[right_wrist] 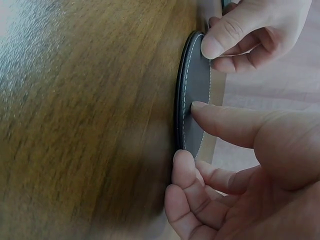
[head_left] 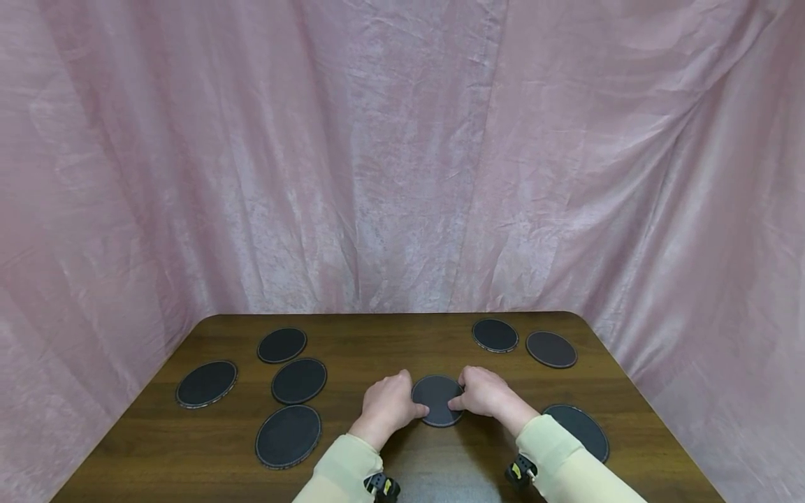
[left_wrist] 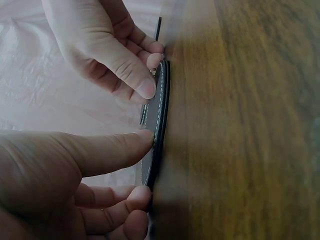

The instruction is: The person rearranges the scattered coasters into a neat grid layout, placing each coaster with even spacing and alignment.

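Two sets of fingers (left_wrist: 137, 197) pinch opposite sides of one dark stitched disc (head_left: 437, 395). The left hand (head_left: 388, 404) has its thumb pressed on the disc's upper face and its other fingers curled at the rim; the right hand (head_left: 486, 395) grips the other side in the same manner, thumb on top. In the wrist views a second dark layer shows along the rim; whether it is a thick edge or another disc underneath, I cannot tell. The held disc lies over the middle of the counter (head_left: 390, 342), well apart from its far edge; whether it rests on the surface or is slightly raised is unclear.

Each forearm wears a pale yellow sleeve (head_left: 346, 464), with a small black device (head_left: 380, 485) at each cuff.

Toward the counter's left edge, three dark discs stand in a rough line close to one another: one near the far edge (head_left: 281, 345), a middle one (head_left: 298, 381) and a nearer one (head_left: 288, 436). A fourth (head_left: 206, 384) lies closest to the left edge. Near the far right corner are two more, a blackish disc (head_left: 495, 335) and a brownish disc (head_left: 551, 349). Another, the partly covered disc (head_left: 580, 429), lies beside the right sleeve. Behind the far edge hangs a pink curtain (head_left: 402, 154).
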`<state>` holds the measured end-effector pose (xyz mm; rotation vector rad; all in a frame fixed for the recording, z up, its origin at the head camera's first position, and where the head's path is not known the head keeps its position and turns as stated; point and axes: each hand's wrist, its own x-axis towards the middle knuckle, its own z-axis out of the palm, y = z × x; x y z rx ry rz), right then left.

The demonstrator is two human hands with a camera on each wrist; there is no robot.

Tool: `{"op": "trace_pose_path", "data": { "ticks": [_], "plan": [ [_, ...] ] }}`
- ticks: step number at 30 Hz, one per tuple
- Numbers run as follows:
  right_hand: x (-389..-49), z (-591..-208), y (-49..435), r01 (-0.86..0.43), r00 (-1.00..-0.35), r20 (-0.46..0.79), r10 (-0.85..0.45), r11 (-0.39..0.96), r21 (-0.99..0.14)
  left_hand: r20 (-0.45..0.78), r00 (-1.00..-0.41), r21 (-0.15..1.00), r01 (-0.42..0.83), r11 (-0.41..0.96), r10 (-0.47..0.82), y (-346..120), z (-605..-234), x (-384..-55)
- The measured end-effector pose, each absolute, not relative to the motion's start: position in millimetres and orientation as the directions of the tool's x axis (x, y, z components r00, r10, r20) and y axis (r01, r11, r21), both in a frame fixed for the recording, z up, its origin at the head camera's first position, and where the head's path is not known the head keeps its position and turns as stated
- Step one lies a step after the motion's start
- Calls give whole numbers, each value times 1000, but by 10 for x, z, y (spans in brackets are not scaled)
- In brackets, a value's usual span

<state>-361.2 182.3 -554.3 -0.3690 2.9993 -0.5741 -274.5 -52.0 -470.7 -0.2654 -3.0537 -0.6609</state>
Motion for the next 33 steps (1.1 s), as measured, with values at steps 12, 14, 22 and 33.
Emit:
{"op": "trace_pose_path", "data": {
  "ticks": [12, 14, 22, 33],
  "plan": [
    [-3626, -5571, 1827, -225, -969, -14, -247, 902, -369, 46, -984, 409, 178, 895, 175, -525, -4718, -2756],
    [-3622, -5571, 1830, -230, -968, -11, -252, 901, -368, 42, -984, 415, 176, 893, 174, -527, -4719, -2754],
    [-3574, -5498, 1828, -254, -962, 5, -273, 890, -379, 30, -984, 426, 170, 889, 175, -522, -4709, -2753],
    [-3580, -5478, 1908, -244, -962, -6, -273, 870, -429, 55, -982, 473, 184, 862, 179, -618, -4630, -2754]
  ]
}}
